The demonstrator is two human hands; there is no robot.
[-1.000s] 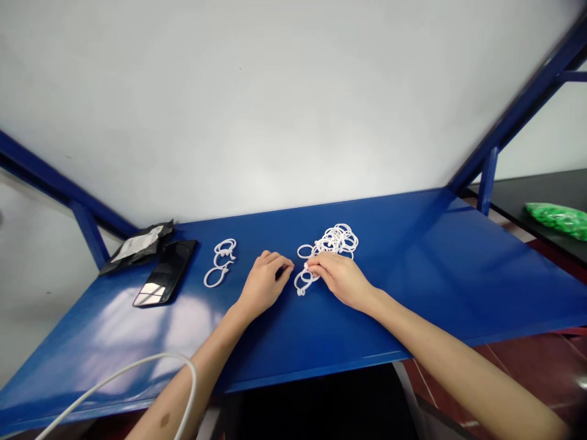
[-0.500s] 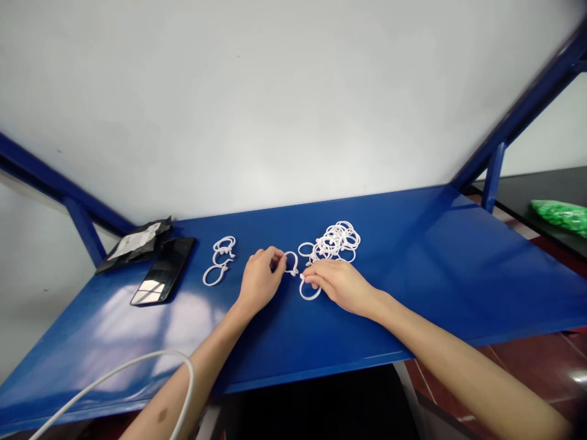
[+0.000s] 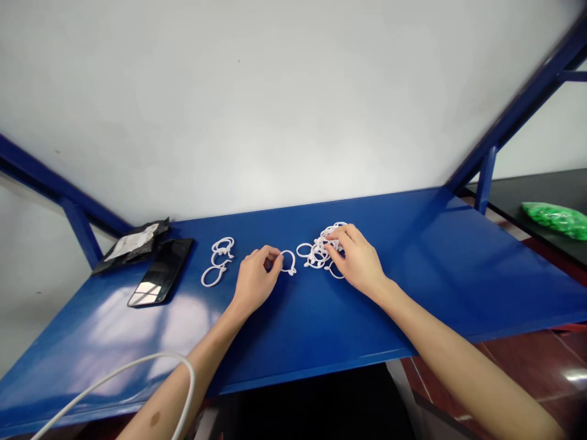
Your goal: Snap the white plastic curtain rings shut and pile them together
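Left hand [image 3: 255,278] pinched, right hand [image 3: 361,261] curled

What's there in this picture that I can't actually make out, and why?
- Head view: how many white rings are in the pile; they overlap, and the right hand covers some.
- Head view: the writing on the label of the black packet; too small and blurred.
- Head view: where the white cable leads; the bottom edge cuts it off.
- Head view: what the green bag holds; too blurred.
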